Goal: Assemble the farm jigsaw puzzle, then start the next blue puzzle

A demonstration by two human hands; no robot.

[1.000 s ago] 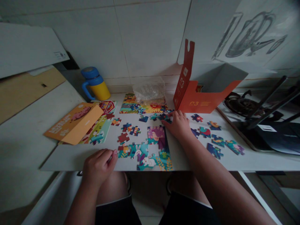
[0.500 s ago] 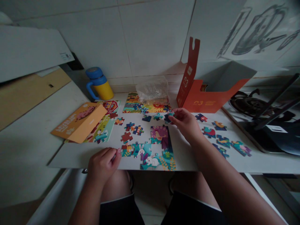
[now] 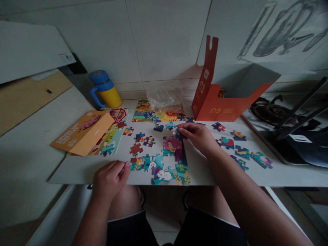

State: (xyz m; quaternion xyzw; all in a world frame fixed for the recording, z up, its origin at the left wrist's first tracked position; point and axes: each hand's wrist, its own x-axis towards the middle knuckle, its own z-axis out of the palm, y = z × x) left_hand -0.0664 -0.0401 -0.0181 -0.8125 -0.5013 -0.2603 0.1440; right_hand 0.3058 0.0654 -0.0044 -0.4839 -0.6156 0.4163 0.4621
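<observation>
My right hand [image 3: 198,136] pinches a dark blue and teal puzzle piece [image 3: 177,133] between thumb and fingers, just above the top edge of the partly joined puzzle [image 3: 166,176]. That puzzle shows white rabbits, a purple bird panel and orange plants, with a gap inside it. At its lower left, my left hand [image 3: 111,177] rests curled at the table's front edge; whether anything is inside its fingers is hidden. Loose pieces lie around: a brown piece [image 3: 136,149], a dark blue piece [image 3: 159,127], and a red and teal piece [image 3: 227,142] among several on the right.
An orange-red box [image 3: 220,109] stands open at the back right, beside a black stove [image 3: 294,143]. Behind the pieces lie a picture sheet [image 3: 143,111] and a clear plastic bag [image 3: 165,97]. On the left are an orange envelope [image 3: 82,131] and a blue-yellow bottle [image 3: 106,90].
My right hand has picked up a puzzle piece from near the box and carried it slightly left and toward the joined puzzle. My left hand stays curled in about the same place.
</observation>
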